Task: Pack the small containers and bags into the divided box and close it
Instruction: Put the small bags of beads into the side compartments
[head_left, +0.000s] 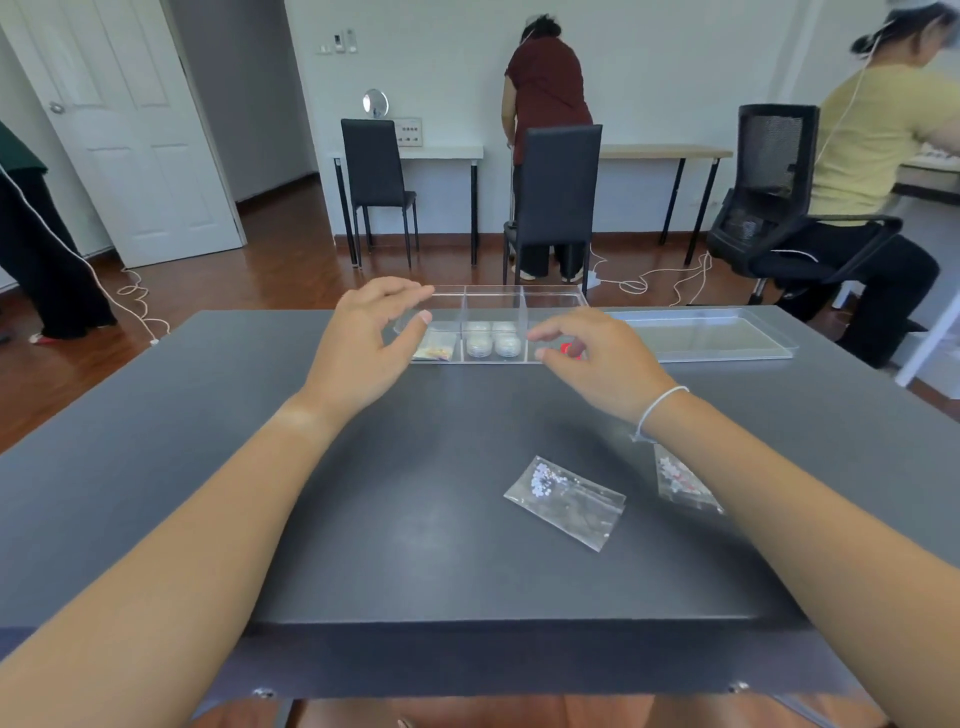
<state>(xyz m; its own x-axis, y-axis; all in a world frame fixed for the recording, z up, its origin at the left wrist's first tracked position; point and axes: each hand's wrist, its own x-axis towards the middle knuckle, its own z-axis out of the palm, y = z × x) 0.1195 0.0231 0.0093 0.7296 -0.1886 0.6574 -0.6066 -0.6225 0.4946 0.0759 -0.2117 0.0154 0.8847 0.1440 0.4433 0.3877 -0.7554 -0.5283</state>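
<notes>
While both hands hovered at the near edge of the divided box (493, 312), nothing was gripped: the left hand (363, 343) had its fingers loosely spread and arched over the left compartment, thumb apart from them, and the right hand (592, 353) had its fingers lightly curled, with nothing visibly between them, in front of the right compartment. That clear box sat at the far side of the grey table (260, 467), four small round containers (491, 340) in its middle compartment, a little bag (434, 351) in the left one, something red (569, 349) half hidden by the right hand. The clear lid (711, 335) lay just beside the box on the right. Two bags were not yet packed: a clear bag of pale sequins (566, 501) near the front, and a second bag (675, 480) partly under the right forearm. Those looked feather-light, limp and slick, best pinched at a flat corner. The lid looked rigid, probably scratch-prone, better lifted by its long edges.
</notes>
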